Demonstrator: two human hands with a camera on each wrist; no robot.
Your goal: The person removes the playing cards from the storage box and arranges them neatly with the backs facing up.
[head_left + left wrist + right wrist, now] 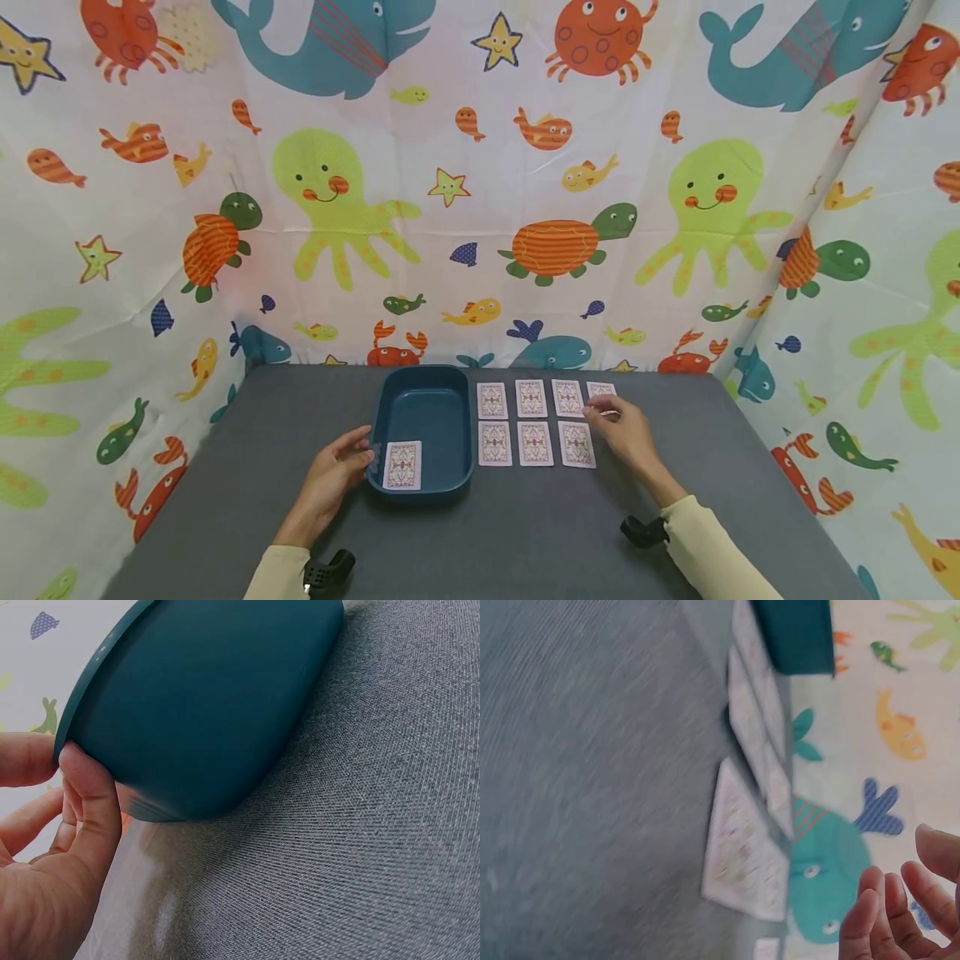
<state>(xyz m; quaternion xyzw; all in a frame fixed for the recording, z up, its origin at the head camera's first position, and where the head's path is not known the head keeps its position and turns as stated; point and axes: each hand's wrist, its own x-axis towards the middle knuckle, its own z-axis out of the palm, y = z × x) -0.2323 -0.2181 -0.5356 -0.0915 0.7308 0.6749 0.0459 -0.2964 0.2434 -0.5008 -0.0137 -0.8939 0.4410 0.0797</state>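
A dark teal bin (431,417) stands on the grey table, with one face-down playing card (402,465) at its near left inside. My left hand (333,475) pinches the bin's left rim between thumb and fingers; the left wrist view shows the thumb against the outer wall (202,712). To the right of the bin, several face-down playing cards (531,398) lie in two rows. Over the right end of these rows hovers my right hand (626,433), fingers loosely bent and nothing between them. It partly covers the far right card (602,388) in the head view.
A grey cloth (525,533) covers the table. Behind it and along both sides hangs a white curtain (495,250) printed with sea animals. Black bands (643,532) sit around both wrists.
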